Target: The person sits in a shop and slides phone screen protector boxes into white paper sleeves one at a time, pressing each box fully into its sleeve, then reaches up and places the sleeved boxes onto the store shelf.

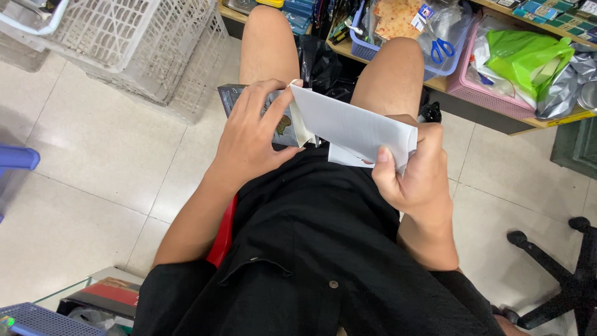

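The white paper envelope point(354, 127) sits over my lap, just above my black shorts, stretched between both hands. My right hand point(413, 177) is closed on its right end, thumb pressed on top and the other fingers curled underneath. My left hand point(249, 140) grips the left end, thumb and fingertips pinching the opened edge where the flap stands up, and under the same hand lies a flat grey printed packet point(280, 124) with a gold figure on it, touching the envelope's mouth. Whether the packet is partly inside the envelope I cannot tell, since my fingers cover the join. By my judgement the work is partway: the envelope is open and the packet is at its mouth, but most of the packet shows outside and the flap is not closed.

A second slip of white paper point(345, 158) peeks out below the envelope. My bare knees point toward a low wooden shelf point(479, 112); on it stand a blue basket point(448, 62) holding blue-handled scissors point(442, 48), and a pink basket point(479, 93) with a bright green plastic bag point(528, 56). To my left a white lattice plastic crate point(143, 43) rests on the tiled floor point(93, 155). The black base of a swivel chair point(559, 274) is at my right
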